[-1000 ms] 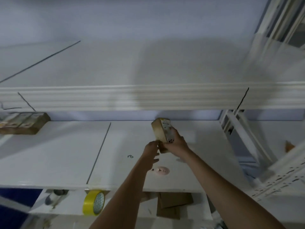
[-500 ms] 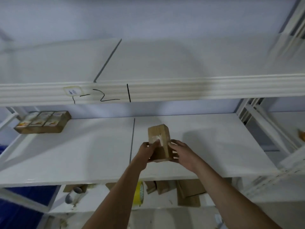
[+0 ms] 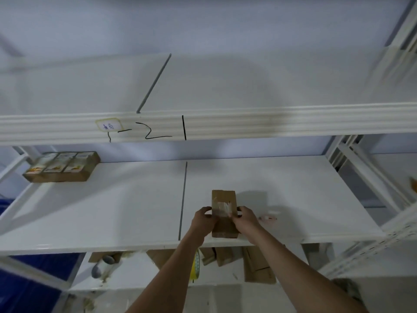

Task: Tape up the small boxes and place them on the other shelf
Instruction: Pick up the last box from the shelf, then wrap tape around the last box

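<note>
Left of hands [image 3: 224,220]: three boxes [image 3: 62,167].

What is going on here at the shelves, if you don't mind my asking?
A person is holding a small cardboard box with both hands over the middle shelf. The left hand grips its left side and the right hand its right side, across a strip of clear tape on top. A row of similar boxes sits at the shelf's far left. A yellow tape roll and flat cardboard lie on the shelf below.
</note>
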